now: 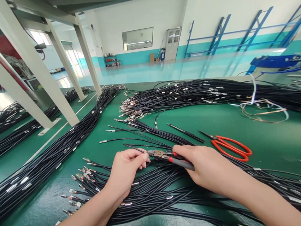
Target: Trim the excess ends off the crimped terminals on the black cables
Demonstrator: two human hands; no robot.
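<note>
The left hand (pixel 130 164) pinches one black wire (pixel 133 147) between thumb and fingers; its grip is narrow. The right hand (pixel 203 159) wraps the handles of the pliers (pixel 158 154), which fill its grip. The tips of the pliers meet the wire at the left fingertips; from where I stand, I cannot tell whether they bite it. The wire is above the tabletop (pixel 206 115), between the near bundle (pixel 152 191) and the far bundle (pixel 191 92). The scissors (pixel 216 138) lie beyond the right hand, a thin black tool (pixel 186 133) near their point.
</note>
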